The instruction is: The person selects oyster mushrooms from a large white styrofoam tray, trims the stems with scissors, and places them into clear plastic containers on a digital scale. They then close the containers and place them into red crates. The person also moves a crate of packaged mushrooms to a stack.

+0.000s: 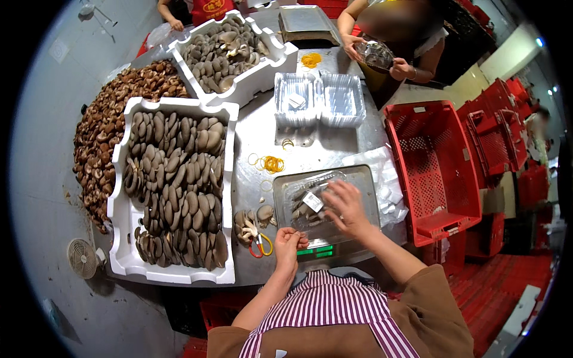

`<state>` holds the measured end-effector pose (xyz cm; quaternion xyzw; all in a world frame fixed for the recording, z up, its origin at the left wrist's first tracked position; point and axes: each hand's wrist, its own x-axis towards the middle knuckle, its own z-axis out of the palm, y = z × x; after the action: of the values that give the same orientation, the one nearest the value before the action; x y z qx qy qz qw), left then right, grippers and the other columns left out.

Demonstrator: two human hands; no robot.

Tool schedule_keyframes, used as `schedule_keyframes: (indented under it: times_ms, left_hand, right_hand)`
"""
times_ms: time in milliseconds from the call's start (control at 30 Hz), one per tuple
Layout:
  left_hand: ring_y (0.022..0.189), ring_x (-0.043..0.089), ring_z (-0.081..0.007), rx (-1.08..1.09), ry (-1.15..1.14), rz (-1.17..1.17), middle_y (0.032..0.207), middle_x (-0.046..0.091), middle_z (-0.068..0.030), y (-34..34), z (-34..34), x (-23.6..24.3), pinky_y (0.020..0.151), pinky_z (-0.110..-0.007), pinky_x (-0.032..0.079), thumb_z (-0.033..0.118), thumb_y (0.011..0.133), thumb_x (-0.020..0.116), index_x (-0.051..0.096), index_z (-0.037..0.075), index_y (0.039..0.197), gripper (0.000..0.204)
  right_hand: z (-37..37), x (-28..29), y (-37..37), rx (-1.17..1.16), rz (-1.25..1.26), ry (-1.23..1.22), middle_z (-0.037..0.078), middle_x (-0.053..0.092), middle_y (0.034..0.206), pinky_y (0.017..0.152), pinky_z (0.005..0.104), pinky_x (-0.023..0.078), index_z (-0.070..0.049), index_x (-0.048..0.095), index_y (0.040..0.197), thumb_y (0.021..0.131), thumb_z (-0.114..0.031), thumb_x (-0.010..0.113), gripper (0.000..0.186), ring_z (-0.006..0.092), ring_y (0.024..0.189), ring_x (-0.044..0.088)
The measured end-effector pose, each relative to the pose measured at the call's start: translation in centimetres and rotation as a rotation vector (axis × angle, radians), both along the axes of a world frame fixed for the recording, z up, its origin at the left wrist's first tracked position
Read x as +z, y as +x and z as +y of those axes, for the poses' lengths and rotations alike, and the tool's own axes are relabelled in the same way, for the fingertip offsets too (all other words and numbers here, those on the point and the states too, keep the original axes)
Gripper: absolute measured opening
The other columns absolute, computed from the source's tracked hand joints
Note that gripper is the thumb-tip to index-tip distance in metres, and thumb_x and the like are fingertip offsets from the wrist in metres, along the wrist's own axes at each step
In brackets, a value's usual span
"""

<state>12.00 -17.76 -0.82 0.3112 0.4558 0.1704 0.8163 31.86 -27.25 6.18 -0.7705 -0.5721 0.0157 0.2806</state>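
Right hand (346, 209) is spread open, fingers resting on a clear plastic clamshell of mushrooms (310, 206) with a small white label on top, sitting on the scale tray (364, 179). Left hand (289, 243) is closed into a loose fist around something I can't make out, just right of red-and-yellow scissors (261, 246). Further left sits a white foam box (173, 274) of oyster mushrooms.

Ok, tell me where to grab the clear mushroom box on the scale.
Probably best by its two short ends, coming straight down from above. The clear box lies flat on the scale tray, lid up, with a label on top. The right hand already rests on its right end; the left hand is closed just below its left end.
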Motion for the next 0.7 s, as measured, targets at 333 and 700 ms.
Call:
schedule_keyframes:
  times_ms: [333,700]
  left_hand:
    - [0.068,0.065,-0.0159,-0.133,0.033,0.019,0.086,0.066,-0.0105,-0.3,1.5,-0.1,0.060,-0.028,0.057,0.000,0.091,0.058,0.049,0.005,0.098,0.013]
    - [0.076,0.066,-0.0175,-0.263,0.029,-0.032,0.089,0.064,-0.0095,-0.2,3.1,-0.1,0.066,-0.030,0.059,0.000,0.093,0.055,0.049,0.005,0.101,0.012]
  right_hand:
    - [-6.3,-5.3,-1.3,-0.673,1.226,0.140,0.009,0.060,0.108,0.064,0.0280,0.054,0.000,0.053,0.128,0.095,-0.013,0.061,0.036,0.0162,0.086,0.063]
    - [-8.4,-5.9,-0.3,-0.601,1.459,-0.015,0.011,0.063,0.094,0.060,0.0277,0.057,0.003,0.053,0.116,0.100,-0.012,0.052,0.022,0.0178,0.078,0.067]
